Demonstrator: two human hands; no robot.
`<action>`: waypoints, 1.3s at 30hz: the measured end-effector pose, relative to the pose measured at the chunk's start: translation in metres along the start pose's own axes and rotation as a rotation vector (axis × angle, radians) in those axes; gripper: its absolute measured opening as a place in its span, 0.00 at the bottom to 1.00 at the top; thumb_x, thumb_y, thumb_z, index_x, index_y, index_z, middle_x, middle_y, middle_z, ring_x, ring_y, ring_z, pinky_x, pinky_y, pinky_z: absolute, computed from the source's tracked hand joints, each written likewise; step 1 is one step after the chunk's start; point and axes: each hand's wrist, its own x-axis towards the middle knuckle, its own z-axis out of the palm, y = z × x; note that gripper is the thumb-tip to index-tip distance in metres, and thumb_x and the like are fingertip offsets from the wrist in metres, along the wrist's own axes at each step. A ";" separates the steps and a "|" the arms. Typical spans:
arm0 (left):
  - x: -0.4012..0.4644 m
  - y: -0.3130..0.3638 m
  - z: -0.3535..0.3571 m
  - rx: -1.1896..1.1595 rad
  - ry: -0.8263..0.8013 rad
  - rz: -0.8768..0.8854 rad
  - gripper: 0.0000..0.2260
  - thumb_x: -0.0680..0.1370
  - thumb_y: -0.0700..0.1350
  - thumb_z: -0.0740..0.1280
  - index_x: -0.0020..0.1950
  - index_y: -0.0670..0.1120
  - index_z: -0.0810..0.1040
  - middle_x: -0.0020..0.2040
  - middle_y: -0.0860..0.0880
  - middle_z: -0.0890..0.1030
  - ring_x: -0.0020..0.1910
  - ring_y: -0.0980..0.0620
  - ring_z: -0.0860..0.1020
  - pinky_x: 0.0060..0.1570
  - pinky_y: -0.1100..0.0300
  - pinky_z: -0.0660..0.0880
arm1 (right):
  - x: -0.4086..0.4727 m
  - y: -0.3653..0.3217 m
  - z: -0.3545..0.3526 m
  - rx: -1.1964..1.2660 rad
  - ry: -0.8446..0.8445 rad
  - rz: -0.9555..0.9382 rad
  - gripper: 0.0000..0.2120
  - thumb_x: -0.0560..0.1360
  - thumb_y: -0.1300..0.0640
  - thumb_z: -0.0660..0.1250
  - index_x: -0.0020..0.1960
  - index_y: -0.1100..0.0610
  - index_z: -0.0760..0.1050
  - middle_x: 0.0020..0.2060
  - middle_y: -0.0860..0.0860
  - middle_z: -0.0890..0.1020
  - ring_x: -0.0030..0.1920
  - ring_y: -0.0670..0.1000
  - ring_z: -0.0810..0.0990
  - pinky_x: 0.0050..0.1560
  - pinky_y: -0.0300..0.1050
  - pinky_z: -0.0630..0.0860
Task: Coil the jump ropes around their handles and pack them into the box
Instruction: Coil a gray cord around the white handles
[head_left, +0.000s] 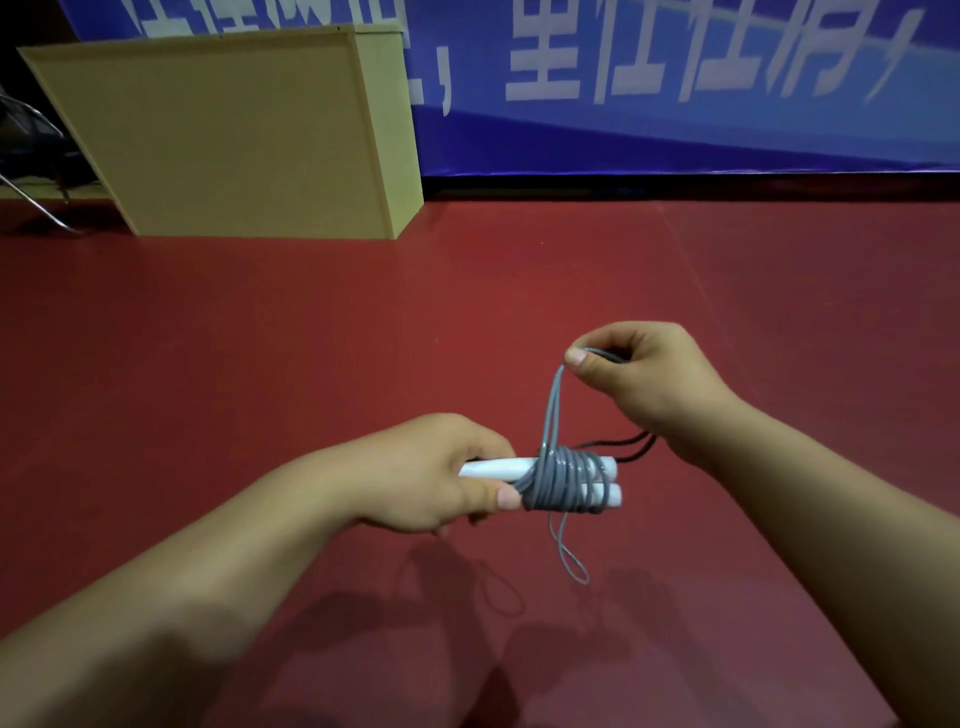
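My left hand (441, 473) grips two white jump-rope handles (498, 467) side by side, pointing right. Grey rope (563, 480) is wound in several turns around the handles' right half. My right hand (634, 379) is up and to the right of the handles, pinching a doubled strand of the grey rope (553, 405) that runs taut up from the coil. A small grey loop (571, 561) hangs below the handles. Thin black cords (623, 447) trail from the handles' right ends under my right wrist.
A yellow-tan box or cabinet (234, 135) stands on the red floor (208, 338) at the back left. A blue banner (675, 93) with white characters covers the back wall. A metal chair leg (31, 202) shows at the far left.
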 end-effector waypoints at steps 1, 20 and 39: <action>-0.001 0.002 0.000 -0.048 -0.016 0.014 0.06 0.79 0.45 0.68 0.44 0.44 0.77 0.36 0.50 0.80 0.27 0.54 0.75 0.30 0.64 0.72 | 0.000 0.001 0.000 0.018 -0.010 0.015 0.04 0.72 0.56 0.75 0.42 0.55 0.81 0.30 0.49 0.79 0.30 0.42 0.72 0.34 0.36 0.70; -0.003 -0.010 -0.022 -0.663 0.691 -0.079 0.14 0.81 0.50 0.61 0.42 0.42 0.75 0.33 0.40 0.76 0.23 0.49 0.74 0.20 0.63 0.67 | -0.027 -0.035 0.025 0.163 -0.510 0.277 0.09 0.78 0.53 0.67 0.43 0.56 0.80 0.29 0.50 0.76 0.24 0.48 0.63 0.24 0.37 0.63; 0.006 -0.026 -0.021 -0.697 0.844 -0.290 0.18 0.76 0.55 0.70 0.41 0.40 0.82 0.23 0.49 0.65 0.18 0.53 0.61 0.21 0.67 0.57 | -0.031 -0.044 0.023 0.199 -0.484 0.309 0.14 0.77 0.47 0.67 0.41 0.57 0.79 0.26 0.48 0.67 0.24 0.47 0.63 0.27 0.41 0.65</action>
